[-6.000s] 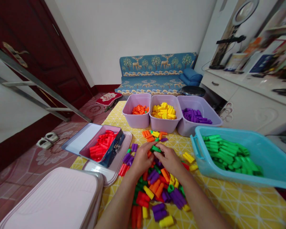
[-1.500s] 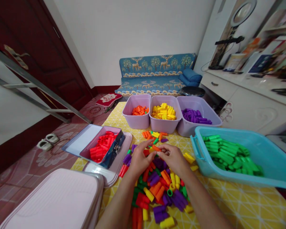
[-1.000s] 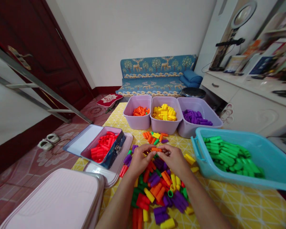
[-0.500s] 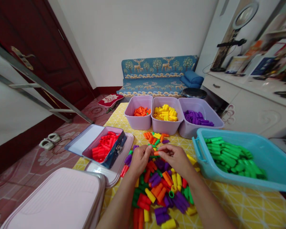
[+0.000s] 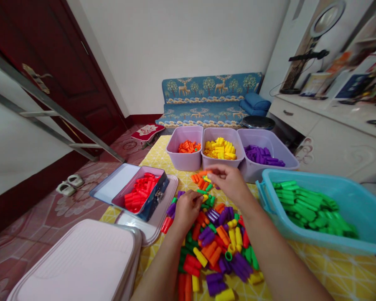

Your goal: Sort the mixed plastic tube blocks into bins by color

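- Coloured tubes (image 5: 209, 250), too many to be counted, are heaped in five colours on the yellow tablecloth (image 5: 156, 154), between and below the hands.
- One orange tube (image 5: 203, 172) is touched by the fingertips of the right hand (image 5: 228, 184), above a small far cluster; whether it is pinched or released cannot be told.
- One left hand (image 5: 186, 211) is lowered to the heap's far left edge, fingers curled; what is grasped, if anything, cannot be told.
- Three lilac tubs (image 5: 184, 162) are lined up far off, filled with orange, yellow and purple tubes.
- One turquoise tub (image 5: 271, 217) of green tubes is placed right.
- One hinged box (image 5: 156, 200) of red tubes is left open, on the left.
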`<act>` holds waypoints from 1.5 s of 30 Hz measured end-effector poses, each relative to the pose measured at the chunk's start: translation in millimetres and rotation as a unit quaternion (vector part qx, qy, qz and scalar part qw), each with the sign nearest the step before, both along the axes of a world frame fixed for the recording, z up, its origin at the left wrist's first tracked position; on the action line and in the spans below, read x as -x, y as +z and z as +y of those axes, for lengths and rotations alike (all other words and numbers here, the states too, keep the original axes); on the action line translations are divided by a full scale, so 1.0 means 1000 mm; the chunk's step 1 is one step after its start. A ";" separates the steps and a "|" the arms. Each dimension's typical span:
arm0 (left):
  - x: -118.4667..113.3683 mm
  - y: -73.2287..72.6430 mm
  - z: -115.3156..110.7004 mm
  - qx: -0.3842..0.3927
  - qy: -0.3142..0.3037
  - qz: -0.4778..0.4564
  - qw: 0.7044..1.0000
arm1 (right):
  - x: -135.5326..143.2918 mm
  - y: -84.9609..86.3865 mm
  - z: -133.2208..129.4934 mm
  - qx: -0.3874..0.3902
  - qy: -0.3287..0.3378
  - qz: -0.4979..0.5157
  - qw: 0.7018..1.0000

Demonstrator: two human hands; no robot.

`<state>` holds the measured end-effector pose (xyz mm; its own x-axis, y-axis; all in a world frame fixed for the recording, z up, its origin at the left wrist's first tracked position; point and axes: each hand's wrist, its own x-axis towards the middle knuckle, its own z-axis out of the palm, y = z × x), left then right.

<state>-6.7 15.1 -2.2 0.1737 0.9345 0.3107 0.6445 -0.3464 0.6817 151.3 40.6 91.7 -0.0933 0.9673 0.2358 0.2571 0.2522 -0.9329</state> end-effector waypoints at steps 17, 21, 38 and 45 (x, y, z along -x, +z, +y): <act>-0.001 -0.005 0.000 0.003 -0.005 0.005 1.000 | -0.037 -0.089 -0.023 -0.029 -0.079 -0.179 0.980; -0.001 -0.006 0.000 0.001 -0.004 0.006 1.000 | -0.040 -0.105 -0.032 0.014 -0.046 -0.146 0.988; -0.015 0.017 0.062 0.026 0.011 0.115 0.993 | -0.035 -0.103 0.028 -0.047 -0.105 -0.338 0.934; -0.027 0.004 0.073 0.030 -0.052 0.148 0.987 | -0.035 -0.112 0.030 -0.022 -0.075 -0.267 0.961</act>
<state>20.2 88.3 1.7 0.3445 0.9222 0.1755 0.7819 -0.3853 0.4901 185.8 70.4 -20.4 -0.0723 0.9697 0.2334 0.7324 0.2105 -0.6475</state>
